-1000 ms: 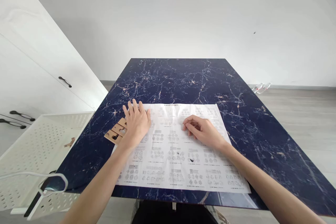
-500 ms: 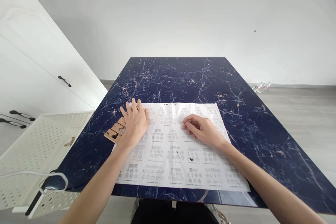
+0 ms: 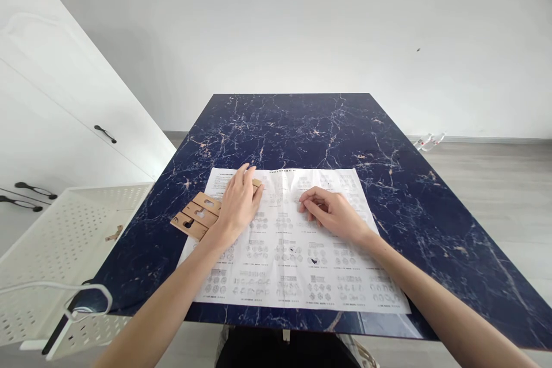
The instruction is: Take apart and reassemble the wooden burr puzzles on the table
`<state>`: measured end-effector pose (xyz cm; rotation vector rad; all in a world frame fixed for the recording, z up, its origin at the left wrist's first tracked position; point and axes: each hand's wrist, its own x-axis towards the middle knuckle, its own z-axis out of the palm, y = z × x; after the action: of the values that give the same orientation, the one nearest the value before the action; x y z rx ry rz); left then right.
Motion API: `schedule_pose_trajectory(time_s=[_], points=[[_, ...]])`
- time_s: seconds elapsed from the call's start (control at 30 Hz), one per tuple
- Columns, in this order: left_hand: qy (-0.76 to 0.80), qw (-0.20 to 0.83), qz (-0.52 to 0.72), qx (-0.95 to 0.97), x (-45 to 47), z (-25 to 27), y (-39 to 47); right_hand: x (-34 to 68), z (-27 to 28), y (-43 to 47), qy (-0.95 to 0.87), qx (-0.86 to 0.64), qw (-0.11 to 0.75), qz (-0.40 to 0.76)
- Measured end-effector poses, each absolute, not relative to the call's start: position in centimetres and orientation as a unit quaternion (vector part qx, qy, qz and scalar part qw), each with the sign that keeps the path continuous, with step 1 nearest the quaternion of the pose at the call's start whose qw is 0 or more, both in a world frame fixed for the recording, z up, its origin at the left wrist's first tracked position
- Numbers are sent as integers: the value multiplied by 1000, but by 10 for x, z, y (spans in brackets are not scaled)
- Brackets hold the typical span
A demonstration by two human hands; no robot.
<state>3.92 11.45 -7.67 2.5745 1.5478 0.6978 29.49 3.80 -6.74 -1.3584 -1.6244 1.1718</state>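
A printed paper sheet (image 3: 276, 230) with rows of small diagrams and text lies on the dark blue table. My left hand (image 3: 239, 198) is over its upper left part, fingers closed over a wooden piece (image 3: 257, 183) whose end shows by the thumb; the rest is hidden under the hand. Just left of that hand lie three flat wooden strips (image 3: 199, 214) with cut-out holes, side by side at the sheet's left edge. On the right part of the sheet rests my right hand (image 3: 328, 211), fingers curled in a pinch; what they hold, if anything, is hidden.
The blue marbled table (image 3: 293, 132) reaches toward a white wall. On the left stand a white cabinet (image 3: 77, 98) and a white perforated basket (image 3: 64, 230) with a small wooden piece (image 3: 114, 234) in it. A white cable (image 3: 56, 284) crosses the basket near the table's corner.
My left hand has moved right, off the wooden strips, which now show more fully. A wooden piece is now visible under its fingers. My right hand has stayed still.
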Motion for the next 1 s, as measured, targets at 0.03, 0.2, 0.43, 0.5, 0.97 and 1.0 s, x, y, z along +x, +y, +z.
schedule_pose_trajectory(time_s=[0.03,0.2,0.43,0.5,0.97,1.0], points=[[488,42,226,842,42,-76,112,295,-67,38,-628,-526,353,452],[362,151,203,897,57,-72,97,296,-71,38,-630,-518,363,450],[325,133,200,914,56,-63,95,294,-73,35,-663,-528,377,373],[356,116,188,908,50,-59,100,292,-72,34,-697,-517,375,325],[403,196,110,887,35,-41,114,296,-74,36,-715,-506,386,291],[407,217,123,879,35,-40,113,297,-72,37,-692,-508,407,312]])
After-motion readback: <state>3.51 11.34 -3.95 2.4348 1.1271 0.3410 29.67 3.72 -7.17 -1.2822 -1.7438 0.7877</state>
